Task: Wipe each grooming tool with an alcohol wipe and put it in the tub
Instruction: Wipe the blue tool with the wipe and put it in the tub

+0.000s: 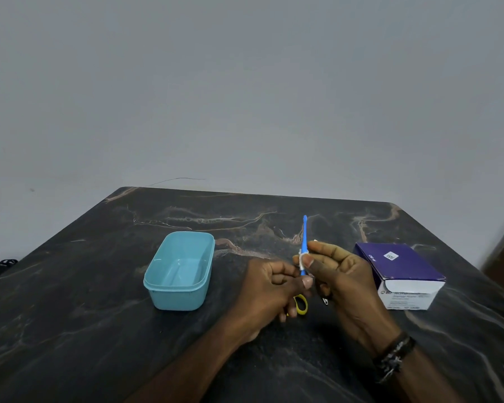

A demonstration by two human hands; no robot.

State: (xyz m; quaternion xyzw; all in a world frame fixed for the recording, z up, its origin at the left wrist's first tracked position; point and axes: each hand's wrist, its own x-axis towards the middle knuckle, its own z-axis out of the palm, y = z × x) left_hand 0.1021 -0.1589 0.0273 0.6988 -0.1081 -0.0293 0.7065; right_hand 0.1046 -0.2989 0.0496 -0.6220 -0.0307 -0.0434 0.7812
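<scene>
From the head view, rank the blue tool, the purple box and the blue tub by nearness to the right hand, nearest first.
1. Blue tool: pinched through a white wipe by the right hand, so touching it.
2. Purple box: on the table just to that hand's right.
3. Blue tub: farthest, to the left, beyond the left hand.

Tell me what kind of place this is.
Probably a plain room at home or in an office, not a salon: a dark marble-patterned tabletop pushed against a bare grey wall, holding only a light-blue plastic tub and a purple-and-white cardboard wipe box.
</scene>
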